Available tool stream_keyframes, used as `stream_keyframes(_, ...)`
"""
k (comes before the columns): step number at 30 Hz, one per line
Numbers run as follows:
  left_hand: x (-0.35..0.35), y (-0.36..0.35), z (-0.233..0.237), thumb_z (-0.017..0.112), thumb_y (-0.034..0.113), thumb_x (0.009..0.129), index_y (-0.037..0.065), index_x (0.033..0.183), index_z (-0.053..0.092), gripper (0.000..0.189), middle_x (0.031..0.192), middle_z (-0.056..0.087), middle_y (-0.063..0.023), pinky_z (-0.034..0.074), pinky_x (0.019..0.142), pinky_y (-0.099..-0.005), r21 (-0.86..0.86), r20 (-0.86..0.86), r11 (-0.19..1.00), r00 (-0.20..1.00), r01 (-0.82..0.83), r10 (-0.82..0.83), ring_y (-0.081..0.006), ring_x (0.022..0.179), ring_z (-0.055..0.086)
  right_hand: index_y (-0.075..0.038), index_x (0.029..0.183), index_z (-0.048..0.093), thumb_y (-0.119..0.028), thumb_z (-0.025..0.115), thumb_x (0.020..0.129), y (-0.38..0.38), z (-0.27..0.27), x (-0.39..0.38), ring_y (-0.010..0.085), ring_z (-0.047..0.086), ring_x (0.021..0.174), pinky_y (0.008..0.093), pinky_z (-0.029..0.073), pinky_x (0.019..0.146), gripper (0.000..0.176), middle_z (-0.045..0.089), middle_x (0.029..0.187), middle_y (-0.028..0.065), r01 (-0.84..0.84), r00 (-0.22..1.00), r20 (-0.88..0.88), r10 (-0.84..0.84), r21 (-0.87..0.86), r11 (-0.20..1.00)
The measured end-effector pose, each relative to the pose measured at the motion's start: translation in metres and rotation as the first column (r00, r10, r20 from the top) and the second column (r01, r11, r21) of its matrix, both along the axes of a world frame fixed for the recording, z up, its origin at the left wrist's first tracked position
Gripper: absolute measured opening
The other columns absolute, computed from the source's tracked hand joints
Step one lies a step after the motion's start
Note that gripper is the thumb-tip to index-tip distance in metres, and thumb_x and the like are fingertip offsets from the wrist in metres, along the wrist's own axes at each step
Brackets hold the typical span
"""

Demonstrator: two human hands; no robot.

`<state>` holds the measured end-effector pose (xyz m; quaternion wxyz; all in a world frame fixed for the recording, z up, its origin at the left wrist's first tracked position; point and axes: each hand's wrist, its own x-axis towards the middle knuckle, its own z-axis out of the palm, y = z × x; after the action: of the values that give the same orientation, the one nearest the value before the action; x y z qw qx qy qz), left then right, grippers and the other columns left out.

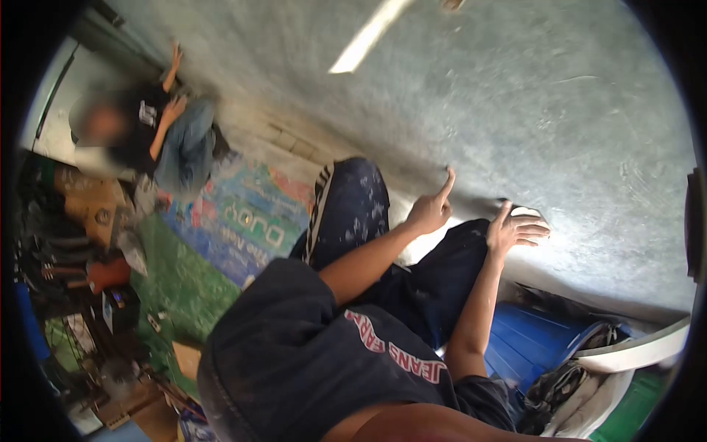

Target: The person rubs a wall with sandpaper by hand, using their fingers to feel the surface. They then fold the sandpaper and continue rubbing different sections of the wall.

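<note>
My left hand [430, 214] is raised at the grey wall [574, 132], its index finger stretched out with the tip at the surface. The other fingers of that hand are curled, and I see nothing in them. To its right, my right hand [509, 230] is beside the wall with its fingers spread. A bright white glow [527, 212] shows between and around those fingers; its source cannot be made out. My bent knees, in dark trousers [350, 210] with pale smudges, are close to the wall.
Further left, another person [136, 129] sits with one hand against the wall. A printed banner [243, 214] and green sheet [177, 276] cover the floor. On my right are a blue plastic container [534, 335] and a curved white rim [637, 350]. Boxes and clutter [96, 210] line the left side.
</note>
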<state>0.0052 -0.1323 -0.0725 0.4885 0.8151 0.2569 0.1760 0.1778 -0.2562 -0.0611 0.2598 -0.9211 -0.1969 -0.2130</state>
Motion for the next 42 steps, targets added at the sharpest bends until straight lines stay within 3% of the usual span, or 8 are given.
stream_keyframes(8, -0.008, 0.007, 0.006, 0.057, 0.009, 0.082, 0.021, 0.152, -0.004, 0.094, 0.079, 0.069, -0.0125, 0.05, 0.072, -0.0424, 0.053, -0.04, 0.998, 0.999, 0.017, -0.015, -0.0344, 0.074, 0.066, 0.009, 0.14, -0.025, -0.078, 0.014, 0.085, 0.017, 0.181, 0.001, 0.0512, -0.029, 0.132, 0.0692, -0.013, 0.103, 0.109, -0.028, 0.142, 0.0389, -0.077, 0.99, 0.135, 0.043, 0.264, 0.962)
stream_keyframes(13, -0.007, 0.006, 0.006, 0.056, 0.008, 0.082, 0.021, 0.151, -0.005, 0.094, 0.078, 0.068, -0.0122, 0.051, 0.072, -0.0423, 0.035, -0.08, 0.999, 0.997, 0.0, 0.003, -0.0345, 0.073, 0.065, 0.011, 0.139, -0.022, -0.075, 0.021, 0.087, 0.012, 0.007, 0.006, 0.055, -0.026, 0.133, 0.0716, -0.005, 0.103, 0.11, -0.025, 0.14, 0.0447, -0.046, 0.996, 0.07, 0.054, -0.109, 0.993)
stream_keyframes(14, -0.007, 0.004, 0.005, 0.056, 0.008, 0.082, 0.021, 0.151, -0.005, 0.094, 0.077, 0.068, -0.012, 0.051, 0.072, -0.0423, 0.048, -0.084, 0.999, 0.996, 0.004, 0.0, -0.0345, 0.074, 0.065, 0.011, 0.139, -0.022, -0.075, 0.023, 0.088, 0.004, -0.005, -0.002, 0.0535, -0.025, 0.134, 0.0726, -0.004, 0.102, 0.111, -0.025, 0.14, 0.0441, -0.052, 0.981, -0.194, 0.022, -0.148, 0.988)
stream_keyframes(17, -0.01, 0.013, 0.01, 0.056, 0.008, 0.081, 0.021, 0.152, -0.004, 0.093, 0.077, 0.068, -0.0119, 0.05, 0.072, -0.0425, 0.068, -0.068, 0.998, 0.998, 0.01, -0.005, -0.0344, 0.074, 0.065, 0.013, 0.138, -0.024, -0.077, 0.02, 0.086, 0.0, 0.07, 0.008, 0.0519, -0.027, 0.134, 0.0697, -0.01, 0.103, 0.113, -0.025, 0.141, 0.042, 0.0, 0.997, -0.074, 0.013, 0.167, 0.986)
stream_keyframes(23, -0.007, 0.009, 0.004, 0.056, 0.009, 0.081, 0.018, 0.151, -0.005, 0.094, 0.077, 0.068, -0.0133, 0.05, 0.069, -0.0427, 0.079, -0.026, 0.996, 0.999, 0.033, -0.031, -0.0351, 0.07, 0.065, 0.005, 0.14, -0.028, -0.081, 0.014, 0.083, 0.016, 0.206, -0.002, 0.0489, -0.029, 0.134, 0.0638, -0.013, 0.107, 0.111, -0.032, 0.141, 0.0367, -0.071, 0.992, 0.114, 0.049, 0.202, 0.977)
stream_keyframes(29, -0.004, 0.004, 0.001, 0.058, 0.008, 0.08, 0.018, 0.152, -0.005, 0.096, 0.076, 0.068, -0.0133, 0.05, 0.069, -0.0427, 0.056, -0.037, 0.998, 0.999, 0.021, -0.019, -0.0346, 0.07, 0.065, 0.011, 0.14, -0.022, -0.077, 0.027, 0.085, 0.01, 0.007, -0.004, 0.0562, -0.031, 0.129, 0.072, -0.012, 0.1, 0.115, -0.029, 0.137, 0.0447, -0.144, 0.989, -0.026, 0.143, -0.087, 0.986)
stream_keyframes(38, -0.006, 0.007, 0.005, 0.059, 0.01, 0.081, 0.02, 0.152, -0.004, 0.095, 0.077, 0.069, -0.0139, 0.05, 0.071, -0.0424, 0.021, -0.053, 0.999, 0.998, 0.042, -0.041, -0.036, 0.074, 0.065, 0.007, 0.139, -0.027, -0.077, 0.021, 0.086, 0.016, 0.206, -0.001, 0.053, -0.03, 0.131, 0.0704, -0.01, 0.102, 0.11, -0.033, 0.138, 0.0402, -0.118, 0.985, 0.152, 0.087, 0.206, 0.971)
stream_keyframes(42, -0.002, 0.006, 0.002, 0.059, 0.008, 0.081, 0.021, 0.151, -0.008, 0.098, 0.077, 0.068, -0.0144, 0.049, 0.069, -0.0434, 0.047, -0.104, 0.999, 0.994, 0.02, -0.015, -0.036, 0.073, 0.065, 0.009, 0.142, -0.019, -0.071, 0.034, 0.088, 0.015, 0.056, -0.001, 0.0598, -0.025, 0.13, 0.0721, -0.008, 0.102, 0.111, -0.024, 0.136, 0.0485, -0.188, 0.973, 0.134, 0.19, -0.028, 0.982)
